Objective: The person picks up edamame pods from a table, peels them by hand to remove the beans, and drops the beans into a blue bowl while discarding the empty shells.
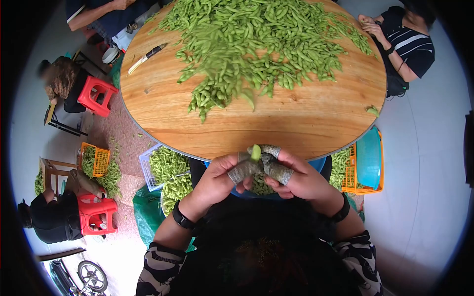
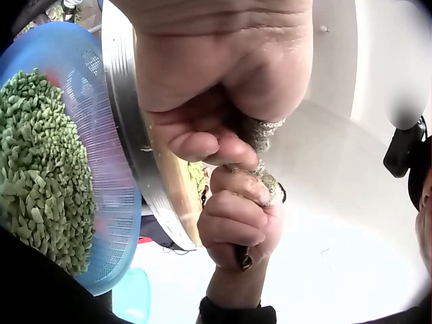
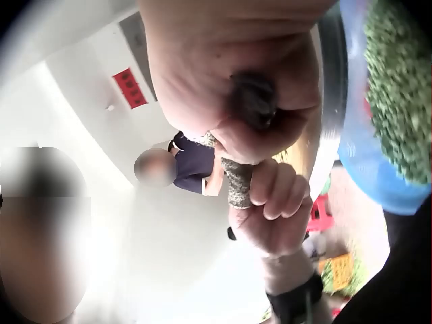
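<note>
Pinching a green edamame pod [image 1: 255, 152] between both thumbs and forefingers, I hold it upright just off the near edge of the round wooden table [image 1: 306, 123]. My left hand [image 1: 217, 180] curls round the pod from the left; its thumb and forefinger wear grey woven finger guards [image 1: 244, 170]. My right hand [image 1: 301, 180] curls round it from the right, guarded the same way, and the two hands touch at the fingertips. Each wrist carries a black band. Directly under my hands sits a blue plastic basket [image 2: 115, 202] holding shelled green beans [image 2: 40, 175], tucked against the table's metal rim.

Farther out, a large heap of unshelled pods [image 1: 256, 39] covers the far half of the tabletop, with one stray pod [image 1: 373, 110] near the right edge. A knife [image 1: 147, 57] lies at the far left of the table. Beside the table on the floor stand an orange crate [image 1: 353, 180], a white crate of pods [image 1: 165, 167] and a red stool [image 1: 96, 94]. Other people sit around the table.
</note>
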Motion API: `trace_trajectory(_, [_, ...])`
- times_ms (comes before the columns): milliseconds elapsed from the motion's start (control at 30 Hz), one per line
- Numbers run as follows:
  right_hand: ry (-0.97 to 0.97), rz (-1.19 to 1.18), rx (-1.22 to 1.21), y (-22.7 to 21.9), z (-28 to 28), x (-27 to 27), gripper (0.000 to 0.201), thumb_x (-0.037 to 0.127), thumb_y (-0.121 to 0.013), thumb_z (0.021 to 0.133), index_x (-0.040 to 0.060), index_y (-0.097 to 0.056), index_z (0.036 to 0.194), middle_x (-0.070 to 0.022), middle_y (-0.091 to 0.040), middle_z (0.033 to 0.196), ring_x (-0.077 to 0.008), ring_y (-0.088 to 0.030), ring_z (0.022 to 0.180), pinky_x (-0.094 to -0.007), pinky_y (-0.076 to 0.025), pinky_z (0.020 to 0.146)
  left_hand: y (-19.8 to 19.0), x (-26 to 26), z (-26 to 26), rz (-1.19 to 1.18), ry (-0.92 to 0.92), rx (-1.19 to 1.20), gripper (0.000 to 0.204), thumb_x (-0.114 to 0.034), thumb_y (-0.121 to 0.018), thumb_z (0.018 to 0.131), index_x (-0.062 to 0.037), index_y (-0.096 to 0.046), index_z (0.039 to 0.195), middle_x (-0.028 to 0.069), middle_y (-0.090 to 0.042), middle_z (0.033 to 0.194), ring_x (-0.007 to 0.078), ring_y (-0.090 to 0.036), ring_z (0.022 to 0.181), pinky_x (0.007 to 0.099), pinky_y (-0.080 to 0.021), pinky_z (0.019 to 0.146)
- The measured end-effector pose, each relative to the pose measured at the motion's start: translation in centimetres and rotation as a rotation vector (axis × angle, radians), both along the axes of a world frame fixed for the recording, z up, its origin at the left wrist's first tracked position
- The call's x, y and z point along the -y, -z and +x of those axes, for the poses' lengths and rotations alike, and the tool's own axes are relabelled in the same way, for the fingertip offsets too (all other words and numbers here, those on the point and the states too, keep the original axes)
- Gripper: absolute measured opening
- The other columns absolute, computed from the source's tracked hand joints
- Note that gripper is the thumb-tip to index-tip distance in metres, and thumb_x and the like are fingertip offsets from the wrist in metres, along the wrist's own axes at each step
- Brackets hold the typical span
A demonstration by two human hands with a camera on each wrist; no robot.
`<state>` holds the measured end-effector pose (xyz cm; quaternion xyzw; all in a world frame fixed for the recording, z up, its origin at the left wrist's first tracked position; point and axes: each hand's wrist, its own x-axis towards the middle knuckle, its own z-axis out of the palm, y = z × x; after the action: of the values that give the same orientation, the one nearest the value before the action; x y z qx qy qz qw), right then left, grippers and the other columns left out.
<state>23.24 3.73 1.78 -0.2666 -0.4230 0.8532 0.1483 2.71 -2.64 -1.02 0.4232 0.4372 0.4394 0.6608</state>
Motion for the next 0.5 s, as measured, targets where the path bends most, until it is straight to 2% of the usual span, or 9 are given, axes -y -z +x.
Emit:
trace_trajectory(133, [-0.026, 0.154, 0.039, -0.4, 0.4, 0.3, 0.037, 0.004, -0.050, 0.093, 0.0075, -0.044, 0.129, 0.0046, -0.045, 0.065, -0.0027, -0.037, 0.050, -0.0201, -0.032, 0.044, 0.0, 0.0, 0.0, 0.045, -0.022, 0.034, 0.014, -0.013, -0.053, 0.097, -0.0048, -0.063, 0.103, -0.0011, -0.059, 0.071, 0.0058, -0.051, 0.061, 0.0195, -0.041, 0.054])
trace_trajectory(200, [-0.026, 0.198, 0.061, -0.3, 0.4, 0.3, 0.038, 0.004, -0.051, 0.093, 0.0069, -0.043, 0.130, 0.0046, -0.045, 0.065, -0.0032, -0.038, 0.050, -0.0206, -0.033, 0.045, 0.5, 0.1, 0.2, 0.077, -0.031, -0.116, 0.013, -0.009, -0.054, 0.095, -0.0035, -0.062, 0.104, -0.0002, -0.059, 0.072, 0.0071, -0.053, 0.062, 0.0213, -0.044, 0.056])
trace_trajectory(233, [-0.025, 0.270, 0.099, -0.1, 0.4, 0.4, 0.039, 0.004, -0.051, 0.093, 0.0070, -0.043, 0.130, 0.0043, -0.045, 0.065, -0.0036, -0.039, 0.050, -0.0209, -0.034, 0.045, 0.4, 0.1, 0.3, 0.075, -0.030, -0.117, 0.013, -0.009, -0.054, 0.095, -0.0035, -0.062, 0.104, -0.0002, -0.059, 0.072, 0.0071, -0.053, 0.062, 0.0213, -0.044, 0.056])
trace_trajectory(300, [-0.024, 0.341, 0.137, 0.2, 0.2, 0.5, 0.039, 0.004, -0.050, 0.093, 0.0070, -0.043, 0.131, 0.0040, -0.046, 0.065, -0.0039, -0.041, 0.051, -0.0213, -0.035, 0.046, 0.1, 0.1, 0.5, 0.292, -0.069, -0.369, 0.014, -0.004, -0.056, 0.092, -0.0018, -0.061, 0.105, 0.0010, -0.060, 0.075, 0.0088, -0.057, 0.065, 0.0243, -0.047, 0.059])
trace_trajectory(333, [0.012, 0.387, 0.165, 0.4, 0.1, 0.7, 0.033, 0.004, -0.052, 0.093, 0.0076, -0.046, 0.125, 0.0045, -0.044, 0.064, -0.0034, -0.037, 0.050, -0.0207, -0.032, 0.045, 0.1, 0.1, 0.6, 0.291, -0.068, -0.369, 0.014, -0.004, -0.056, 0.092, -0.0018, -0.061, 0.105, 0.0010, -0.060, 0.075, 0.0088, -0.057, 0.065, 0.0243, -0.047, 0.059])
trace_trajectory(367, [0.048, 0.433, 0.194, 0.6, -0.1, 0.9, 0.027, 0.003, -0.053, 0.093, 0.0081, -0.049, 0.119, 0.0050, -0.042, 0.064, -0.0030, -0.033, 0.050, -0.0201, -0.028, 0.045, 0.1, -0.1, 0.7, 0.480, -0.103, -0.574, 0.013, -0.004, -0.057, 0.091, -0.0010, -0.060, 0.104, 0.0015, -0.062, 0.077, 0.0101, -0.059, 0.066, 0.0258, -0.048, 0.060])
trace_trajectory(400, [0.048, 0.433, 0.194, 0.6, -0.2, 0.9, 0.027, 0.003, -0.053, 0.093, 0.0081, -0.049, 0.119, 0.0050, -0.042, 0.064, -0.0030, -0.033, 0.050, -0.0201, -0.028, 0.045, 0.1, -0.1, 0.8, 0.670, -0.140, -0.777, 0.012, -0.003, -0.058, 0.090, -0.0001, -0.060, 0.102, 0.0020, -0.063, 0.079, 0.0113, -0.060, 0.067, 0.0273, -0.049, 0.061])
trace_trajectory(467, [0.083, 0.066, 0.140, 0.6, -0.4, 0.8, 0.019, 0.009, -0.050, 0.096, 0.0088, -0.050, 0.115, 0.0055, -0.040, 0.063, -0.0029, -0.032, 0.049, -0.0202, -0.029, 0.044, 0.8, 0.1, 0.5, 0.664, -0.111, -0.801, 0.010, -0.006, -0.058, 0.091, -0.0011, -0.060, 0.100, 0.0026, -0.063, 0.078, 0.0127, -0.061, 0.066, 0.0267, -0.049, 0.059])
trace_trajectory(500, [0.083, 0.065, 0.141, 0.9, -0.4, 0.7, 0.019, 0.009, -0.050, 0.096, 0.0088, -0.050, 0.115, 0.0055, -0.040, 0.063, -0.0029, -0.032, 0.049, -0.0202, -0.029, 0.044, 1.1, 0.3, 0.2, 0.657, -0.082, -0.826, 0.009, -0.009, -0.059, 0.092, -0.0020, -0.060, 0.097, 0.0033, -0.063, 0.077, 0.0140, -0.062, 0.065, 0.0261, -0.049, 0.057])
